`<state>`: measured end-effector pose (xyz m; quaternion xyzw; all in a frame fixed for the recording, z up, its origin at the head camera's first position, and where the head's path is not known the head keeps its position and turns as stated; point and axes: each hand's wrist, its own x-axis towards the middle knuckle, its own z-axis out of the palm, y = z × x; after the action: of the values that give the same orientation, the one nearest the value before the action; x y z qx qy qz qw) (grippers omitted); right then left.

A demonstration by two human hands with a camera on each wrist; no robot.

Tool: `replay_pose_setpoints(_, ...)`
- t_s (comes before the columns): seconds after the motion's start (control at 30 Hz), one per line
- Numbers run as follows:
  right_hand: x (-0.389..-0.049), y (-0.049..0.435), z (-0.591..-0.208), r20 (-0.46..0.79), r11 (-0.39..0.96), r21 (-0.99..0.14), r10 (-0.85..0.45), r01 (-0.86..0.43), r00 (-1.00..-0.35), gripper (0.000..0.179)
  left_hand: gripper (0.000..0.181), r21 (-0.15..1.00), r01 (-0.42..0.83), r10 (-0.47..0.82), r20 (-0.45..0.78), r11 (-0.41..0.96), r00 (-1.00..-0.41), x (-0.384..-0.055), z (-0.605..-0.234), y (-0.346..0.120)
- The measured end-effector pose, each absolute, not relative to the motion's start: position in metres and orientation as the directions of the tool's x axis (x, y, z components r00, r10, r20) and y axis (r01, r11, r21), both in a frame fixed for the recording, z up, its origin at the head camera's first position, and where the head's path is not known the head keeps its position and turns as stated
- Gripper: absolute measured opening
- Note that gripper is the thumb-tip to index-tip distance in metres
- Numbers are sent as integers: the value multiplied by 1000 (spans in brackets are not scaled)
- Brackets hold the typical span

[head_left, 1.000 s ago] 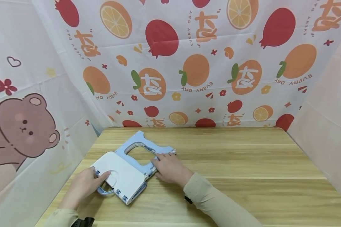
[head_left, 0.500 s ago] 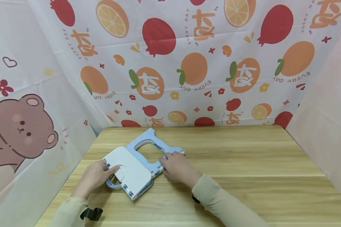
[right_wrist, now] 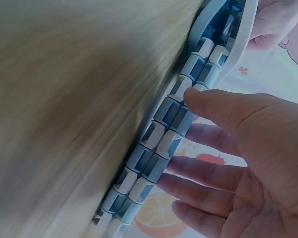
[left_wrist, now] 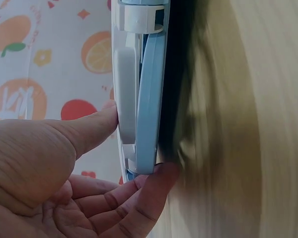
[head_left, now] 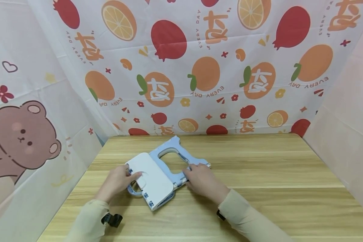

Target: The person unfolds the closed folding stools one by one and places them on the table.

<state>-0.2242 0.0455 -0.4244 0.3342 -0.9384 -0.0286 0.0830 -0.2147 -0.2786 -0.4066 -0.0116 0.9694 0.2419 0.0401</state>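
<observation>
A folding stool of white and light blue plastic lies partly folded in the head view, its white seat panel [head_left: 151, 174] at left and its blue leg frame [head_left: 184, 159] with a large opening at right. My left hand [head_left: 118, 179] pinches the stool's left edge. In the left wrist view, the thumb presses the white panel while the fingers [left_wrist: 154, 193] reach under the blue handle loop [left_wrist: 150, 109]. My right hand [head_left: 204, 179] grips the blue frame's near right edge. Its thumb lies on the row of hinges [right_wrist: 166, 111] in the right wrist view, the other fingers along the far side.
The stool is on a wood-grain table [head_left: 260, 174]. A fruit-print cloth [head_left: 230, 80] hangs behind the table, and a pale cloth with a bear print [head_left: 24, 137] covers the left side. Another pale cloth [head_left: 348, 141] lines the right.
The stool has slid to the right and slightly away across the table, both hands moving along with it and keeping their grip. The head view has shifted a little.
</observation>
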Motion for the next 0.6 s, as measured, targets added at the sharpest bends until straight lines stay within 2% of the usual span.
replay_pose_setpoints(0.27, -217, 65, -424, 207, 792, 121, -609, -598, -766, 25, 42, 513, -71, -7, -126, 856, -992, -225, -410, -256)
replay_pose_setpoints(0.47, -213, 76, -423, 224, 821, 66, -566, -567, -793, 15, 40, 526, -49, 16, -117, 849, -993, -232, -411, -238)
replay_pose_setpoints(0.6, -210, 83, -422, 227, 833, 31, -544, -552, -808, 17, 39, 520, -18, 39, -98, 854, -994, -237, -411, -228)
